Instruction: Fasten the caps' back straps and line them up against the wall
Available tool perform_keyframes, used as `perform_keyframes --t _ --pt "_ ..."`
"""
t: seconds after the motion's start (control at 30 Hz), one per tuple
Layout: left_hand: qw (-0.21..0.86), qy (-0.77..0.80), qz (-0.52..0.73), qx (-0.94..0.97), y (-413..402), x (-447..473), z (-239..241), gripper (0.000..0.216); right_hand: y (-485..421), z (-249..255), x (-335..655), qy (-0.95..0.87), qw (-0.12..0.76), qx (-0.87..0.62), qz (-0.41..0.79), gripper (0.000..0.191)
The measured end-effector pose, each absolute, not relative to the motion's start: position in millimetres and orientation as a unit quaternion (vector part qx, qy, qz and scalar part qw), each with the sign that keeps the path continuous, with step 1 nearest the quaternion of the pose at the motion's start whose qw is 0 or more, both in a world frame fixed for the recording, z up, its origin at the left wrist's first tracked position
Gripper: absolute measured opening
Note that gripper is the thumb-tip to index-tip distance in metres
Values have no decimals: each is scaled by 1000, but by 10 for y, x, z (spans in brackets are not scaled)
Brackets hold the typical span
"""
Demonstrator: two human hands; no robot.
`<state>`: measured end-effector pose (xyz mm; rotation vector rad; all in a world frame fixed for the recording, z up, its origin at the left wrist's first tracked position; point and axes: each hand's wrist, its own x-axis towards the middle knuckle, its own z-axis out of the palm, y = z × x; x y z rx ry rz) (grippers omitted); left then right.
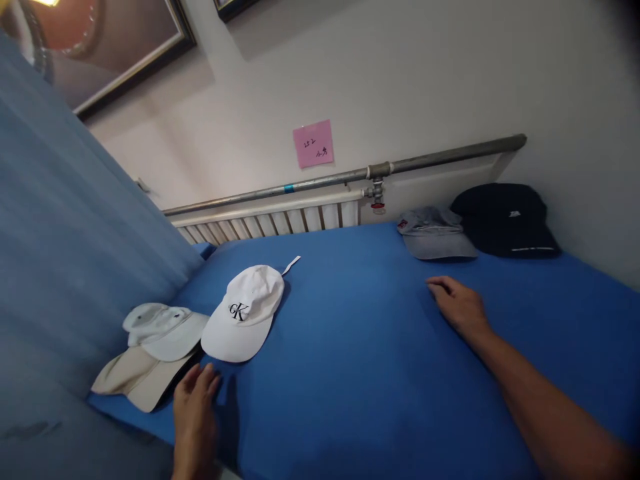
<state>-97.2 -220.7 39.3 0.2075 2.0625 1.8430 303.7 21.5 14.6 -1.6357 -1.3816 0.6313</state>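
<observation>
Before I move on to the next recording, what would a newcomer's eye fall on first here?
Most likely the white cap with black letters, lying on the vivid blue surface just beyond the left hand. Next, perhaps, the pink note on the wall, above the metal pipe. Toward the far right, a grey cap and a larger dark cap sit side by side, beyond the right hand.

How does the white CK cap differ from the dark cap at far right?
The white cap carries large black letters; the dark cap has a small pale mark. The white cap's strap sticks out behind it, while none shows on the dark cap. The white cap lies near two pale caps; the dark cap sits beside a grey cap. Both rest on the blue surface, unheld.
</observation>
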Motion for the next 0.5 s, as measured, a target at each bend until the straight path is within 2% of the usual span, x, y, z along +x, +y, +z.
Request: perform_keyframes --t 0.1,0.23,0.33,0.5 --pt "327 612 720 9 -2035 -1038 347 15 178 165 3033 -562 441 -650 260 18" --pt "371 563 738 16 -1696 -992 362 34 103 175 3038 -538 468 -639 287 14" --pt "399 530 747 41 -1513 -854 384 49 39 162 3032 -493 505 -608 363 12" --pt "519 408 746 87 -1185 -346 393 49 -158 173 2933 -444 521 -547 482 8"
